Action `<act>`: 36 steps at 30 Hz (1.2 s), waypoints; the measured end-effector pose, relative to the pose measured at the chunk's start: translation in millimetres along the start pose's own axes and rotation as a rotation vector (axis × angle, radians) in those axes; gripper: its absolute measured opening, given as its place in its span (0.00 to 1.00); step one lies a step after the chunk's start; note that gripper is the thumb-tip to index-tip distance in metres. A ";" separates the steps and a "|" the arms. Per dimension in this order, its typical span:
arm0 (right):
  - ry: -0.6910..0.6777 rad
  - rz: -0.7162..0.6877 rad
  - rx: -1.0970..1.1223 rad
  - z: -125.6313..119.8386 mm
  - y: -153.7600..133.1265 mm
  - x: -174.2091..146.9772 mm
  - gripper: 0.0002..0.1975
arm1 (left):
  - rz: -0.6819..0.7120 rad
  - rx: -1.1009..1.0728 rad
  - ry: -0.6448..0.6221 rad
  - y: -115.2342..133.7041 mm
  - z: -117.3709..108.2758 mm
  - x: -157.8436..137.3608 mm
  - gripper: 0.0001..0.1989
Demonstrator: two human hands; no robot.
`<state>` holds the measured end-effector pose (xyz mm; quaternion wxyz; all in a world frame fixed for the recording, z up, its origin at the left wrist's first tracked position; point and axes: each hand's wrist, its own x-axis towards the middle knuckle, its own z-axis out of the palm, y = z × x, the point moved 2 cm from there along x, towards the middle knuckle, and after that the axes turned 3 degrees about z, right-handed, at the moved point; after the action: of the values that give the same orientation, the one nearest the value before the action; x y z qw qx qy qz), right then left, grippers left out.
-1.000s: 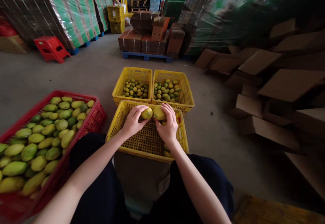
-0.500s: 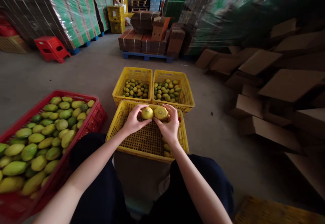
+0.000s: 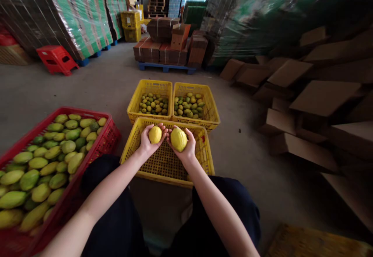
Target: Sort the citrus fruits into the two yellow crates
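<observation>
In the palm of my left hand (image 3: 149,142) rests a small yellow lemon (image 3: 155,135), with the fingers curled up around it. A larger, bumpy yellow lemon (image 3: 178,139) lies in my right hand (image 3: 188,148), its fingers cupped about the fruit. Both palms face upward, close together, over the near yellow crate (image 3: 163,171). The crate's perforated floor shows beneath; my right hand and forearm hide part of its right side.
To my left stands a red crate (image 3: 113,132) full of green and yellow lemons (image 3: 52,152). Two yellow crates with lemons (image 3: 150,82) (image 3: 215,113) adjoin the near one. Open cardboard boxes (image 3: 305,152) lie at right. Farther off are a red stool (image 3: 56,58) and a blue pallet (image 3: 166,67).
My hands have turned palms up and moved slightly apart and lower. Both lemons have rolled from an end-on view to showing their sides. The camera view has shifted slightly.
</observation>
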<state>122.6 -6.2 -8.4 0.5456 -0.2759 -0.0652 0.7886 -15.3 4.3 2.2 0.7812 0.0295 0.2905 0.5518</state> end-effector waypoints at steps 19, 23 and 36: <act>0.158 -0.124 0.157 -14.3 -12.4 1.7 0.12 | 0.086 0.302 0.041 4.9 -20.0 23.3 0.07; 0.262 -0.132 0.163 -24.4 -16.7 2.0 0.10 | -0.334 0.964 -0.155 -49.4 -58.0 4.6 0.04; 0.400 -0.060 0.119 -30.8 -12.5 -10.0 0.08 | 0.398 0.477 0.256 84.7 -32.6 24.8 0.03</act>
<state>151.0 -16.4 -25.6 0.5861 -0.3922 0.0827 0.7041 -97.2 50.1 -4.3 0.5864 0.1978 0.4959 0.6092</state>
